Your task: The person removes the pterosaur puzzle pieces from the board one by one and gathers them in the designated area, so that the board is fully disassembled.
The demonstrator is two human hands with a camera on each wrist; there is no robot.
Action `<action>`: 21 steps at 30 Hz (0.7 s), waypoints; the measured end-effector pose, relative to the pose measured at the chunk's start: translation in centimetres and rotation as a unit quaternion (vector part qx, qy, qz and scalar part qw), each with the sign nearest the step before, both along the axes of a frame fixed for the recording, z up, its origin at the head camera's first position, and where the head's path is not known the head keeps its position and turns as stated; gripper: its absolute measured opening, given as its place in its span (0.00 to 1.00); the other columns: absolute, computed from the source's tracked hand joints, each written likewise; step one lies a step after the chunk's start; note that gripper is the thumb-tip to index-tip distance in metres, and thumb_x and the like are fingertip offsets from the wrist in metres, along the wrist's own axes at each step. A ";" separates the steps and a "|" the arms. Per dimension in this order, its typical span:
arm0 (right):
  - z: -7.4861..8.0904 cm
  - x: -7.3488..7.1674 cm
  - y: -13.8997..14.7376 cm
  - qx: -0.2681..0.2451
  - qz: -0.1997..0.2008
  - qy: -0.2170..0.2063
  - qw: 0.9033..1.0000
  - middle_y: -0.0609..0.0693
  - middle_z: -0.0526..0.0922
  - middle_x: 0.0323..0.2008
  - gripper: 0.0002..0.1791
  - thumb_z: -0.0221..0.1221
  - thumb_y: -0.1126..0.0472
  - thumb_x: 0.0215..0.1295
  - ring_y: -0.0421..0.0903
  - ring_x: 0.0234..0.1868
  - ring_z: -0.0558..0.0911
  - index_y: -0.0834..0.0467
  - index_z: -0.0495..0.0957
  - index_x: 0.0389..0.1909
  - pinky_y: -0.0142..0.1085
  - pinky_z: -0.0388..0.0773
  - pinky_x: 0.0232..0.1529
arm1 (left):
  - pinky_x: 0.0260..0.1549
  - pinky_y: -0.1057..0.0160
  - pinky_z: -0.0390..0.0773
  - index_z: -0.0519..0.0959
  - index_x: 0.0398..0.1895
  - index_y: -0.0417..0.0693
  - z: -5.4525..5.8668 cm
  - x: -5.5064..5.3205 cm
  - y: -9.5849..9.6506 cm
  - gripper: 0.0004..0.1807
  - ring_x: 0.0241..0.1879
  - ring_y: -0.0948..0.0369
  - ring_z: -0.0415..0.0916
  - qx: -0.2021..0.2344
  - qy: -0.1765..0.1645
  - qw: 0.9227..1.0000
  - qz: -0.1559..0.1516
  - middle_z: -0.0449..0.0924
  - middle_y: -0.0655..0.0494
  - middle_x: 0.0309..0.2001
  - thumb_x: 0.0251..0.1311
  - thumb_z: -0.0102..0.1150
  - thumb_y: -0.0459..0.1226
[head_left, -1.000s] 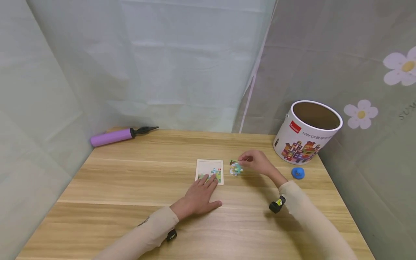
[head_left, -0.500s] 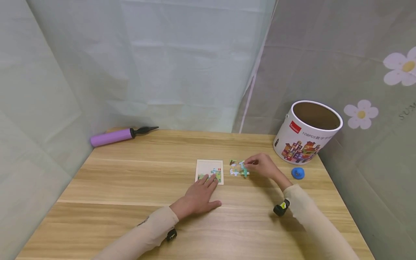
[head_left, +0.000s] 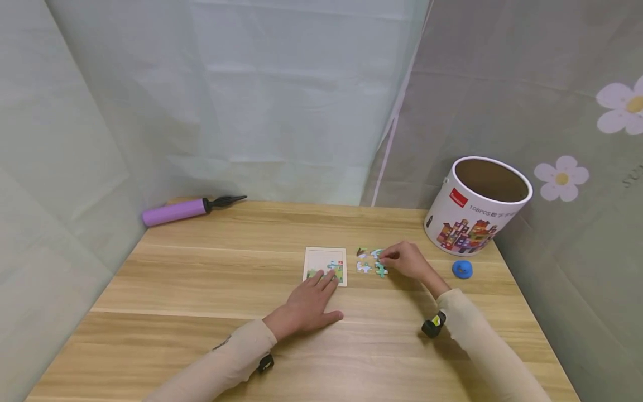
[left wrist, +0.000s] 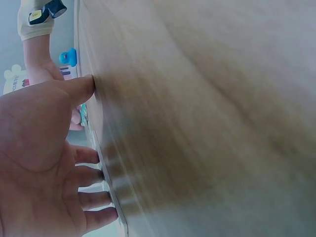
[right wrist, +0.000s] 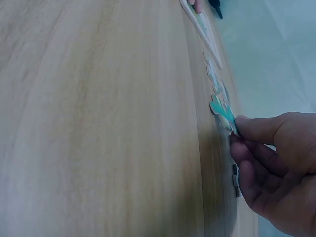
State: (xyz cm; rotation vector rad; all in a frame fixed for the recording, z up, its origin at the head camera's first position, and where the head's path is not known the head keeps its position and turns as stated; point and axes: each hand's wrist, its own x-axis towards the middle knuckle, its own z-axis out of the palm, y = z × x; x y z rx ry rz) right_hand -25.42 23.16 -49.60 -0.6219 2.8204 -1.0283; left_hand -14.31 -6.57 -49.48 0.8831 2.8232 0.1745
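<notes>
My left hand lies with straight fingers on the lower edge of a small square puzzle board, thumb out to the side on the table. Part of a green and blue picture shows in the board's lower half, partly hidden by the fingers. Just right of the board, loose jigsaw pieces lie in a small cluster. At its right side my right hand pinches a teal jigsaw piece between thumb and fingers, low over the tabletop; the right wrist view shows this grip most plainly.
A white bucket with printed blocks stands at the back right, a small blue toy in front of it. A purple hand pump lies at the back left. Cloth walls enclose the wooden table.
My right hand has moved a little right, drawing the teal piece away from the other pieces, and the cluster has spread apart. My left hand has stayed on the board.
</notes>
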 end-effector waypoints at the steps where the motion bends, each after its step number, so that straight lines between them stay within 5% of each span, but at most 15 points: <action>1: 0.0 0.0 0.0 0.000 0.001 0.002 1.000 0.48 0.91 0.35 0.03 0.69 0.62 0.65 0.40 0.35 0.84 0.56 0.91 0.36 0.39 0.81 0.40 | 0.74 0.47 0.59 0.60 0.79 0.41 0.0 0.0 0.0 0.44 0.78 0.43 0.53 0.000 0.001 1.000 0.000 0.53 0.45 0.81 0.72 0.48 0.62; 21: 0.5 -0.3 -0.3 0.014 0.026 0.024 0.999 0.46 0.89 0.33 0.02 0.69 0.62 0.65 0.39 0.32 0.80 0.57 0.89 0.35 0.36 0.77 0.36 | 0.75 0.48 0.57 0.60 0.79 0.40 0.2 0.0 0.1 0.44 0.78 0.43 0.52 -0.006 -0.001 1.000 0.000 0.53 0.45 0.81 0.72 0.47 0.62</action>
